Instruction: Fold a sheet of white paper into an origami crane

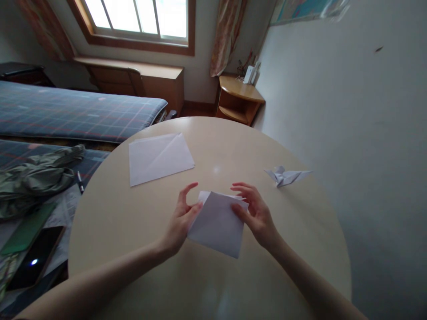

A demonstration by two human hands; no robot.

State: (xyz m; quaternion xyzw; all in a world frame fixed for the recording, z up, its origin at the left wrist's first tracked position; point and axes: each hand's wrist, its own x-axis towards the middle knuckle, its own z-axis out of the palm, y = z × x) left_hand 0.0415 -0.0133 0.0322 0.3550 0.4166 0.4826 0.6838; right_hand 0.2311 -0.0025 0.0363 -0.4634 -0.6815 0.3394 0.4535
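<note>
A folded white paper (218,224) is held between my two hands above the round table. My left hand (180,222) grips its left edge, thumb on the front, index finger curved up and away from it. On the right edge, my right hand (258,215) pinches the paper with the thumb in front and the other fingers behind, partly hidden. A stack of white paper sheets (160,158) lies farther back on the left. Toward the right stands a folded paper crane (285,176).
The round cream table (220,142) fills the middle. Left of it are a plaid mattress (83,113), a grey-green cloth (40,175), a pen (80,182), a green item (28,229) and a black phone (36,258). A white wall (376,133) borders the right side.
</note>
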